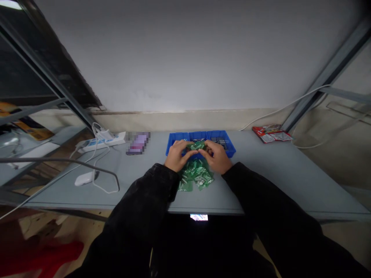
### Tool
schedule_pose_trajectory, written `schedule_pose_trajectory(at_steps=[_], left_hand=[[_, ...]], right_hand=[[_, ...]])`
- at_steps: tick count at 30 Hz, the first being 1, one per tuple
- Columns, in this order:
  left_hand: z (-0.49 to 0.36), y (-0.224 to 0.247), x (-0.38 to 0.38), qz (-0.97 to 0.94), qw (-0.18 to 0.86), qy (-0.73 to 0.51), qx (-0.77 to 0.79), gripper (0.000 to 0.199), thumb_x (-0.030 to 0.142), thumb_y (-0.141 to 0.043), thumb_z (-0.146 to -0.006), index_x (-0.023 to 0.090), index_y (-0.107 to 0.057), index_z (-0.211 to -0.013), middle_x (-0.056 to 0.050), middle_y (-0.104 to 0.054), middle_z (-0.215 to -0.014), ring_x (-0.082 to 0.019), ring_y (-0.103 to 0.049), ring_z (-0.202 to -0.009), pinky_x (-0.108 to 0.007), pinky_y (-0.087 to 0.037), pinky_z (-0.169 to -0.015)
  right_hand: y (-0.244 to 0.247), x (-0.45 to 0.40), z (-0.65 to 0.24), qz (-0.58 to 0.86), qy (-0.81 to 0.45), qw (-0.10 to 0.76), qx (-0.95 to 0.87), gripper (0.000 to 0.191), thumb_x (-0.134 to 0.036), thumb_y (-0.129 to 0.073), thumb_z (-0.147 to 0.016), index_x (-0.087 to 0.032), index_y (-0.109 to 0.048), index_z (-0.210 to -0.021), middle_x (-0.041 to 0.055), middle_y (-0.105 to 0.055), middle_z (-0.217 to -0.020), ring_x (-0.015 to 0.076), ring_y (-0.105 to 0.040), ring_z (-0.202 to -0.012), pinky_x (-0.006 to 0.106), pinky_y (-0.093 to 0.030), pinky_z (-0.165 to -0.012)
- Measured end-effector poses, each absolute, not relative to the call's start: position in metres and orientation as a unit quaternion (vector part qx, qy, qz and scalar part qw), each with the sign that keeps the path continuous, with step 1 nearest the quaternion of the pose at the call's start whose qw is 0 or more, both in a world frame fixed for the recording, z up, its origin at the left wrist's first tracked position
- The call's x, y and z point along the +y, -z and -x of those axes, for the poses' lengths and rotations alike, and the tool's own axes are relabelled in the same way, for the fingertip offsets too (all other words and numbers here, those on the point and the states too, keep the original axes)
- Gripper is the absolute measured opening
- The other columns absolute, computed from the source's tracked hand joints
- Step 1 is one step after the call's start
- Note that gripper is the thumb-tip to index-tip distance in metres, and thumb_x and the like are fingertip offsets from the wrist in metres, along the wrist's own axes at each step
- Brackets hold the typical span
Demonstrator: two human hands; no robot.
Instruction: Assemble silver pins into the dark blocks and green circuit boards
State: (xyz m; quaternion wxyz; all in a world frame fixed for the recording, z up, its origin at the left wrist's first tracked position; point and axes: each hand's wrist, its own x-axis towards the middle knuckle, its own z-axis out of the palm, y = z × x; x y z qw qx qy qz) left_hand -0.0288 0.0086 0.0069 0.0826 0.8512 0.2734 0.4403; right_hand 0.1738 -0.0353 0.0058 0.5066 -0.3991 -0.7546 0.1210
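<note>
Between my two hands is a small green plastic bag (197, 145), pinched at both sides. My left hand (177, 155) grips its left side with thumb and fingers, and my right hand (216, 156) has the right side. What the bag contains is too small to make out. Just below the hands, a pile of green plastic bags (197, 173) with small pale and dark pieces inside lies on the table. Behind the hands stands a blue divided tray (231, 148); dark rod-like parts (219, 141) show in its right compartment, while my hands partly cover the others.
The grey table (269, 173) backs onto a wall. To the left are a power strip (101, 143) with cables, a blurred-out purple phone-like item (138, 143) and a white case (85, 178). A red packet (271, 134) lies at the right rear near a metal post.
</note>
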Motion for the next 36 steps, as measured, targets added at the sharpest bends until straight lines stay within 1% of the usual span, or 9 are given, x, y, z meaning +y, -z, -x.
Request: schedule_pose_trajectory(at_steps=[7,11,16,19,21,23,26,31,36], left_hand=[[0.026,-0.007,0.005,-0.849,0.109,-0.446,0.263,0.018,0.034,-0.066,-0.098,0.019,-0.068,-0.108,-0.007,-0.072,-0.103,-0.022,-0.064,-0.097,-0.038,-0.051,-0.09],[0.026,-0.008,0.003,-0.843,0.109,-0.454,0.268,0.016,0.033,-0.063,-0.1,0.018,-0.064,-0.095,-0.004,-0.064,-0.086,-0.02,-0.059,-0.085,-0.033,-0.049,-0.078],[0.025,-0.007,0.007,-0.832,0.119,-0.464,0.279,0.022,0.03,-0.064,-0.098,0.018,-0.057,-0.081,-0.002,-0.058,-0.078,-0.017,-0.056,-0.077,-0.03,-0.045,-0.072],[0.025,-0.007,0.007,-0.827,0.143,-0.465,0.282,0.012,0.029,-0.069,-0.095,0.018,-0.065,-0.097,0.0,-0.06,-0.079,-0.017,-0.058,-0.075,-0.03,-0.047,-0.074],[0.025,-0.007,0.006,-0.818,0.175,-0.465,0.289,0.032,0.027,-0.072,-0.094,0.02,-0.062,-0.124,0.002,-0.061,-0.079,-0.016,-0.061,-0.074,-0.031,-0.05,-0.078],[0.025,-0.006,0.006,-0.809,0.203,-0.467,0.295,0.056,0.026,-0.072,-0.093,0.023,-0.049,-0.143,0.003,-0.062,-0.078,-0.016,-0.063,-0.075,-0.034,-0.052,-0.083],[0.026,-0.005,0.007,-0.801,0.206,-0.482,0.287,0.058,0.028,-0.064,-0.099,0.024,-0.038,-0.151,0.001,-0.067,-0.085,-0.018,-0.066,-0.08,-0.037,-0.054,-0.087],[0.026,-0.004,0.009,-0.819,0.145,-0.481,0.276,0.033,0.024,-0.043,-0.107,0.022,-0.058,-0.136,-0.008,-0.072,-0.108,-0.019,-0.068,-0.097,-0.038,-0.054,-0.093],[0.028,-0.006,0.009,-0.829,0.098,-0.475,0.279,0.025,0.02,-0.056,-0.101,0.021,-0.071,-0.12,-0.007,-0.076,-0.113,-0.02,-0.068,-0.102,-0.036,-0.054,-0.092]], right_hand=[[-0.005,-0.035,-0.174,0.408,-0.143,0.517,-0.739,0.015,-0.033,-0.058,-0.097,-0.02,-0.056,-0.089,-0.0009,-0.053,-0.07,0.0149,-0.049,-0.064,0.028,-0.036,-0.06],[-0.002,-0.033,-0.177,0.416,-0.171,0.515,-0.729,0.022,-0.039,-0.062,-0.096,-0.019,-0.063,-0.087,-0.0013,-0.054,-0.066,0.0136,-0.049,-0.058,0.028,-0.038,-0.056],[-0.002,-0.028,-0.183,0.426,-0.241,0.55,-0.676,0.032,-0.045,-0.071,-0.089,-0.017,-0.07,-0.106,0.0019,-0.066,-0.068,0.0177,-0.063,-0.057,0.031,-0.049,-0.055],[-0.002,-0.026,-0.185,0.416,-0.277,0.565,-0.657,0.035,-0.045,-0.073,-0.087,-0.017,-0.069,-0.107,0.0035,-0.069,-0.074,0.0189,-0.068,-0.061,0.032,-0.053,-0.058],[-0.002,-0.025,-0.184,0.398,-0.307,0.575,-0.645,0.035,-0.044,-0.074,-0.087,-0.017,-0.067,-0.108,0.0038,-0.07,-0.081,0.0174,-0.068,-0.062,0.032,-0.055,-0.06],[-0.003,-0.025,-0.184,0.382,-0.331,0.583,-0.637,0.035,-0.042,-0.075,-0.087,-0.019,-0.065,-0.111,0.0024,-0.069,-0.084,0.0154,-0.067,-0.061,0.031,-0.055,-0.06],[-0.005,-0.024,-0.183,0.378,-0.347,0.594,-0.619,0.037,-0.039,-0.075,-0.087,-0.02,-0.062,-0.116,-0.0007,-0.067,-0.081,0.0138,-0.065,-0.056,0.028,-0.053,-0.055],[-0.009,-0.025,-0.183,0.389,-0.356,0.616,-0.586,0.053,-0.034,-0.076,-0.086,-0.024,-0.052,-0.133,-0.0016,-0.066,-0.084,0.013,-0.064,-0.051,0.025,-0.044,-0.045],[-0.01,-0.028,-0.184,0.366,-0.404,0.552,-0.631,0.032,-0.037,-0.067,-0.091,-0.018,-0.067,-0.116,0.0053,-0.072,-0.088,0.0147,-0.068,-0.055,0.024,-0.042,-0.044]])
